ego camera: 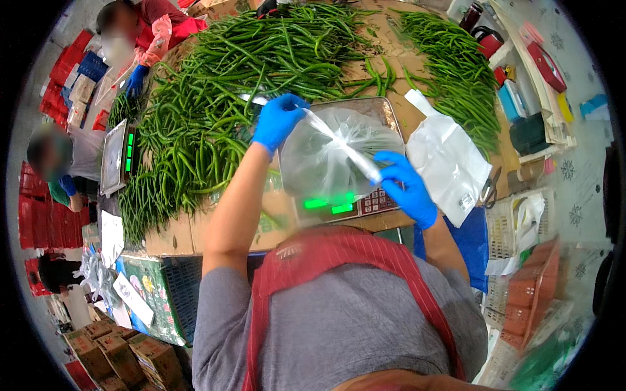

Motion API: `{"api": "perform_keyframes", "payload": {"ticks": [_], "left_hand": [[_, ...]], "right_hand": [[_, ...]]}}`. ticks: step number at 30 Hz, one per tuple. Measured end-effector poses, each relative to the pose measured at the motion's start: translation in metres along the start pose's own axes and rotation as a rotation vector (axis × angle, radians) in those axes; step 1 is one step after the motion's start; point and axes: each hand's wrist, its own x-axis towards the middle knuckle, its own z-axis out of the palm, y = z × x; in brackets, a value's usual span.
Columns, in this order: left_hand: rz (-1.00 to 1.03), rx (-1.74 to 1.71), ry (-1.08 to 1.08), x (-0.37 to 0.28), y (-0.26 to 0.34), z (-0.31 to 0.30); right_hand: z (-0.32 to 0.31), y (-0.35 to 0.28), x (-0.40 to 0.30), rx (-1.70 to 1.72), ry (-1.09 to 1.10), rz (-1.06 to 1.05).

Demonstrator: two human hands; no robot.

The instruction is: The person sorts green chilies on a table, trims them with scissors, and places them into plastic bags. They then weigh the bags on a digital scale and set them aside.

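Observation:
My left hand (279,121), in a blue glove, is shut on one end of the twisted bag handles. My right hand (403,185), also gloved in blue, is at the other end, with the twist between its fingertips. The translucent plastic bag (313,146) looks puffed out and rests on a digital scale (384,110) with a lit green display; its contents cannot be made out. Heaps of long green chili peppers (210,93) lie beyond and to the left. A flat white plastic bag (445,156) lies right of the scale.
More green peppers (455,73) are piled at the right. Black scissors (491,188) lie near the table's right edge, beside plastic baskets (499,234). Another scale (116,156) stands at the left. Two co-workers are at the far left, one with a gloved hand (137,80) at the peppers.

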Motion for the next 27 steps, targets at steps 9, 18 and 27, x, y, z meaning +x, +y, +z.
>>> {"api": "perform_keyframes", "payload": {"ticks": [9,18,27], "left_hand": [[0.515,0.235,-0.100,-0.084,0.069,-0.054],[0.552,0.715,-0.073,-0.104,0.074,0.012],[0.315,0.781,-0.134,-0.082,0.041,0.059]], "right_hand": [[-0.078,0.001,-0.042,0.259,0.892,0.398],[-0.041,0.004,-0.029,0.097,0.668,0.331],[-0.017,0.012,-0.038,0.119,0.526,0.402]]}}
